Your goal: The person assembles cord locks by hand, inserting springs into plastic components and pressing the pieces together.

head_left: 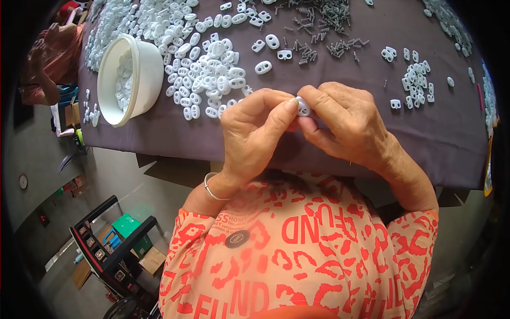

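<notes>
Wearing one bracelet (206, 184) at its wrist, the left hand (254, 127) pinches one small white holed piece (303, 108) together with the right hand (348, 119), fingertips closed on it, above one dark tablecloth (191, 142). Farther off, one white tub (149, 77) stands beside one heap of white pieces (215, 72), too many to count. One lone spring (385, 83) lies near one smaller white cluster (414, 78); beyond, one uncountable pile of springs (333, 20) spreads out.

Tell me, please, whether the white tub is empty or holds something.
Partly filled: small white pieces lie inside the white tub, seen through its open top, while some of its inner wall shows bare.
</notes>
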### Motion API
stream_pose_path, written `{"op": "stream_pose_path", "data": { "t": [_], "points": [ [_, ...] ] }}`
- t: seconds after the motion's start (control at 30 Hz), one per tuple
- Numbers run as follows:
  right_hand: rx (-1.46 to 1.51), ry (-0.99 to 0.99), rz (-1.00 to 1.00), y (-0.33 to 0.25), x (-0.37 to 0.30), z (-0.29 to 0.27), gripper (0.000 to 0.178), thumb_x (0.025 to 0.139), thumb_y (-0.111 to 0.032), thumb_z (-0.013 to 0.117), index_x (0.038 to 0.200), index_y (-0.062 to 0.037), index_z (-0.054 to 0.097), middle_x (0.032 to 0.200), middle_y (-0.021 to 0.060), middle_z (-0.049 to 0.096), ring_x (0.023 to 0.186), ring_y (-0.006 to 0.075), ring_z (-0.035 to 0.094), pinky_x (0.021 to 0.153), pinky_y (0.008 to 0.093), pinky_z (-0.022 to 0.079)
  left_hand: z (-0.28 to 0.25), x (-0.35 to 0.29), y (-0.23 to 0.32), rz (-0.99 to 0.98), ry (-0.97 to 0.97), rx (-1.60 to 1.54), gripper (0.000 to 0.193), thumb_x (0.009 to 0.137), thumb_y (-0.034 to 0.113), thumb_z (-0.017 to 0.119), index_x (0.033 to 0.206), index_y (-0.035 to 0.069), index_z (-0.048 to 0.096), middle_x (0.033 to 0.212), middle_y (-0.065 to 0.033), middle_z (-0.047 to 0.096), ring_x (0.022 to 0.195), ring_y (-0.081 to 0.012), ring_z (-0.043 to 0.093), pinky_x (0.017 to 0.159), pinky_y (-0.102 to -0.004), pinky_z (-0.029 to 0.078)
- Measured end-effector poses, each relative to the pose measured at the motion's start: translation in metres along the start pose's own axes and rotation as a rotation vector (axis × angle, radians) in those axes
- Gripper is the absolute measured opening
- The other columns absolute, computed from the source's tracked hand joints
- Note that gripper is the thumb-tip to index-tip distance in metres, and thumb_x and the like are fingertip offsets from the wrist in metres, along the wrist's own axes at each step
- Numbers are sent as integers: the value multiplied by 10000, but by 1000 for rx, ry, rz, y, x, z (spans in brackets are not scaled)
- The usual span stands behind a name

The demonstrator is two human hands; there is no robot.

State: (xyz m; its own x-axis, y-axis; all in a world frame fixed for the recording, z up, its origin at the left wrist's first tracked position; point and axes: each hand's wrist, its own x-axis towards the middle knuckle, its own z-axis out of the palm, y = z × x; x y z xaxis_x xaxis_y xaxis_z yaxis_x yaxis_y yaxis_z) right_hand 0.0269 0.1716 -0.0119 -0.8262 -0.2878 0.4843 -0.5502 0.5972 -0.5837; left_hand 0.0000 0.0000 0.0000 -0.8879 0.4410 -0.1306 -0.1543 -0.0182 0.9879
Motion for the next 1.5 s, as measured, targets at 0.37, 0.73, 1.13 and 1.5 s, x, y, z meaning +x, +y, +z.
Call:
{"op": "stream_pose_path", "data": {
  "t": [0.37,0.73,1.13,1.5],
  "points": [
    [20,-32,-53,-1,-7,6,278,637,22,651,895,75,560,659,98,524,529,223,526,464,305,441,-5,-4,-10,86,-69,-65,90,856,-5,541,835,-71,599,822,-92,614,706,-99,568,626,-208,470],
    [93,-70,-83,0,-8,8,268,625,37,663,865,95,559,641,84,525,495,195,510,440,291,430,-14,-2,-11,81,-160,-2,74,832,-26,545,814,-75,598,791,-118,615,675,-123,573,594,-231,460],
    [65,-7,-140,4,-5,7,287,644,24,674,889,120,559,656,101,542,484,188,504,424,279,418,-15,-2,-17,211,-151,19,61,806,-49,556,834,-68,606,824,-147,625,718,-153,580,632,-252,459],
    [82,183,-237,8,-4,8,351,697,-44,689,973,130,561,774,157,600,579,218,573,455,301,461,-9,-5,-17,244,-23,-93,98,821,-61,537,873,-52,620,872,-157,633,769,-152,592,670,-252,497]
  ]
}}
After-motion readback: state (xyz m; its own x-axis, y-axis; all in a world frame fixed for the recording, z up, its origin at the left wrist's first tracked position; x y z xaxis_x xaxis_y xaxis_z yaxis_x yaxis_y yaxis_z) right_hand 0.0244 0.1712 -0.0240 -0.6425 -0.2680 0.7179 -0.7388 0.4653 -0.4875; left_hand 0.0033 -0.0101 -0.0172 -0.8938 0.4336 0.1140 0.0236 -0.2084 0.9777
